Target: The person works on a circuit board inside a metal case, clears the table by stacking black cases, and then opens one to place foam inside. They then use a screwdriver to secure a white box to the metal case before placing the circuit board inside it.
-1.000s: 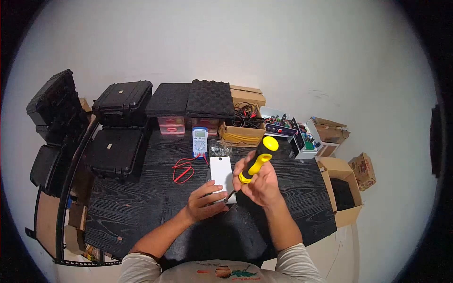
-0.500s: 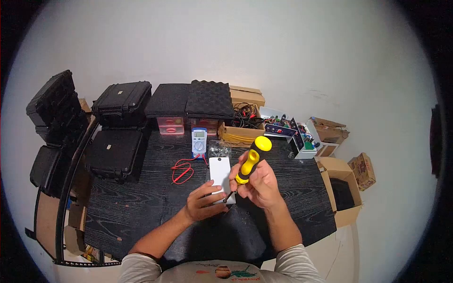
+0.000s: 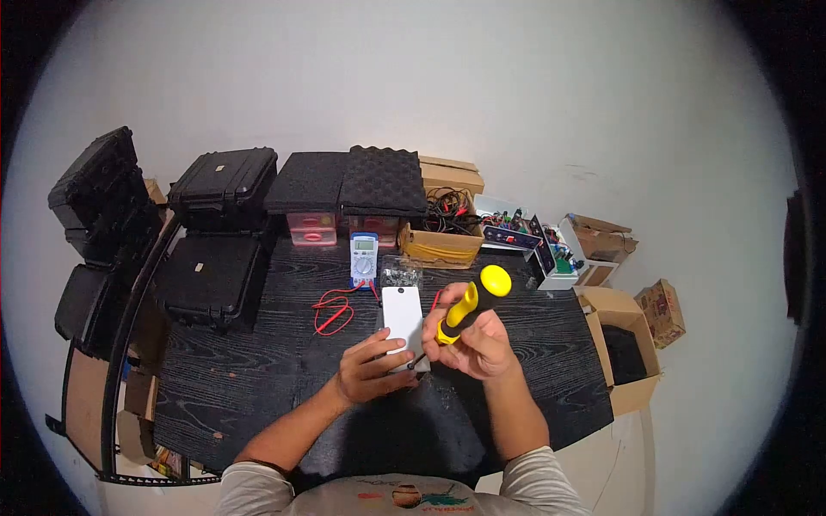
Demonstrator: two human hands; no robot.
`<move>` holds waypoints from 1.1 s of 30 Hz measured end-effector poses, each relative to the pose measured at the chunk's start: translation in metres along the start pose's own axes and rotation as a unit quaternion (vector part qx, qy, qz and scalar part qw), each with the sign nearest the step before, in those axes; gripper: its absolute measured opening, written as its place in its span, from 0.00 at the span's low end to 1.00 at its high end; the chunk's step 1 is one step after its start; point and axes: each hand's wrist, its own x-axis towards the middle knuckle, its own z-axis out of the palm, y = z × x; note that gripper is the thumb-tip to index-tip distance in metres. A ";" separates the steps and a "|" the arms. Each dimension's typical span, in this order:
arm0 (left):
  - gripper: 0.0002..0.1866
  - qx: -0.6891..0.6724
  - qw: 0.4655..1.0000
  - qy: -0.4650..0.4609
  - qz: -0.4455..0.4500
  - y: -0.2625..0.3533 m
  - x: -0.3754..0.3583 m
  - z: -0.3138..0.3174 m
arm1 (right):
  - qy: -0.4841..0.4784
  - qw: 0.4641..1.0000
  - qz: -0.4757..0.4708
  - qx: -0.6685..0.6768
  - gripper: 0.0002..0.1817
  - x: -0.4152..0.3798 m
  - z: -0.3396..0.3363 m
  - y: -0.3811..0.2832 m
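Note:
My right hand (image 3: 482,342) is closed round a yellow and black screwdriver (image 3: 473,305), its handle tilted up to the right. The tip reaches the near end of a white rectangular panel (image 3: 400,311) lying on the black table. Across the lower left part of that panel rests my left hand (image 3: 370,368), its fingers extended and slightly apart. A dark round hole or screw shows at the panel's far end. Just beyond lies a clear bag of small parts (image 3: 401,272). The blue and white multimeter (image 3: 364,258) stands to the left, with a red probe (image 3: 332,321) below it.
Black hard cases (image 3: 211,279) are stacked at the left. Foam-topped drawers (image 3: 311,229), a cardboard box of cables (image 3: 443,245) and white housings with circuit boards (image 3: 555,267) line the back. An open carton (image 3: 632,391) stands off the right edge.
My right hand and the screwdriver handle have moved slightly right and down, and the handle leans further right. A red piece now shows beside the right fingers. My left hand has stayed in place.

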 end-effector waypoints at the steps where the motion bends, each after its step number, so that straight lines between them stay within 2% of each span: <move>1: 0.17 0.000 1.000 0.000 0.003 0.000 0.000 0.000 | 0.068 0.997 -0.008 -0.023 0.29 0.000 0.011 0.001; 4: 0.17 0.001 1.000 -0.001 0.009 -0.001 0.000 -0.001 | 0.077 0.981 -0.061 -0.166 0.29 -0.001 0.010 0.010; 7: 0.18 0.007 1.000 -0.009 0.013 0.000 0.002 -0.002 | 0.105 0.974 -0.038 -0.197 0.30 -0.003 0.010 0.007; 10: 0.18 0.015 1.000 -0.016 0.018 -0.001 0.001 -0.003 | 0.090 0.991 -0.002 -0.097 0.29 -0.004 0.002 0.009; 13: 0.19 0.016 1.000 -0.014 0.019 -0.002 0.000 -0.003 | 0.145 0.988 0.006 -0.053 0.30 -0.002 0.008 0.007; 16: 0.20 0.016 1.000 -0.010 0.019 -0.001 0.000 -0.001 | 0.147 0.987 -0.032 -0.057 0.30 0.003 0.012 0.009; 19: 0.20 0.015 0.999 -0.013 0.026 -0.001 0.003 -0.004 | 0.111 0.968 -0.122 -0.191 0.31 0.002 0.006 0.019; 23: 0.20 0.018 0.999 -0.021 0.023 0.000 0.004 -0.005 | 0.055 0.977 -0.064 -0.196 0.31 -0.007 -0.007 0.015; 26: 0.19 0.022 0.999 -0.018 0.028 0.000 0.004 -0.005 | 0.088 0.987 -0.016 -0.137 0.30 -0.006 0.000 0.009; 28: 0.19 0.021 0.999 -0.012 0.029 0.001 0.006 -0.005 | 0.127 0.987 -0.017 -0.093 0.30 0.001 0.009 0.010; 31: 0.19 0.025 0.999 -0.021 0.030 -0.001 0.002 -0.004 | 0.132 0.983 -0.076 -0.104 0.31 0.006 0.017 0.010; 33: 0.19 0.022 0.999 -0.022 0.028 -0.001 0.001 -0.004 | 0.130 0.972 -0.073 -0.179 0.31 0.003 0.009 0.014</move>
